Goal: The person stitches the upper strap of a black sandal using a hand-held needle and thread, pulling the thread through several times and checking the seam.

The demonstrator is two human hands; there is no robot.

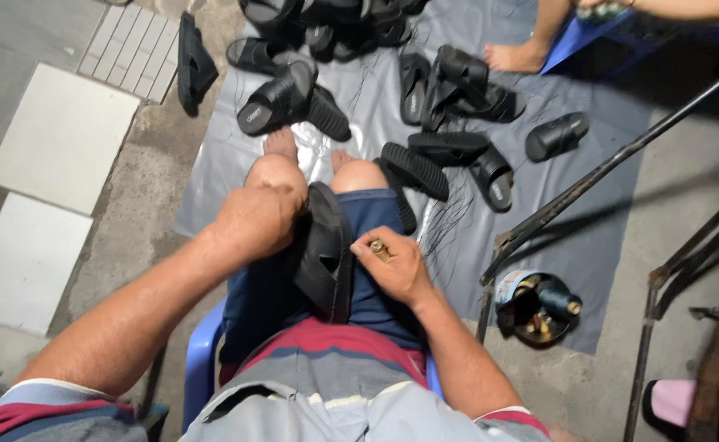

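Black sandal (324,254) upright on lap, long axis near-to-far. Left hand (254,221) clamps far-left edge; right hand (394,266), touching right edge, pinches small brass tool (380,250), probably awl.

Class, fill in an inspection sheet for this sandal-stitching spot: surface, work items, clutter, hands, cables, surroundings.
Surface: grey plastic sheet spread on concrete floor.
Work items: black sandal on the lap.
Clutter: loose black sandals on the sheet; tin of thread spools.
Hands: left hand grips the sandal; right hand touches it, pinching a small brass-coloured tool.
Cables: nothing seen; only loose threads.
Surroundings: white tiles, metal frame, another person's foot.
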